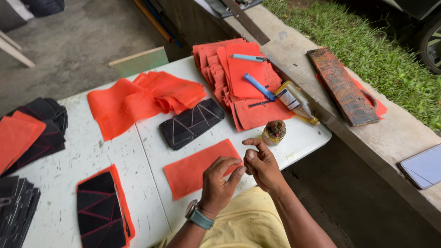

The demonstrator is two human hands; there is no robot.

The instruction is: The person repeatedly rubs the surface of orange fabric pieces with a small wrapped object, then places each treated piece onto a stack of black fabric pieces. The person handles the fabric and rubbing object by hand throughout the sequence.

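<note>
My left hand (219,183), with a watch on the wrist, curls its fingers over the right corner of a flat orange felt piece (193,171) lying near the front edge of the white table (69,165). My right hand (261,161) is right beside it, fingertips pinched together and touching the left thumb; nothing shows between them. Whether the left fingers grip the felt is unclear. A small round open jar (274,131) stands just beyond the right hand.
Farther back lie a black stitched panel (192,122), loose orange cloth (142,98) and a stack of orange pieces (220,64) with two blue pens (259,86) and a glue bottle (296,102). A black-on-orange panel (102,209) lies front left. A rusty plank (342,85) and phone (425,166) rest on the concrete ledge.
</note>
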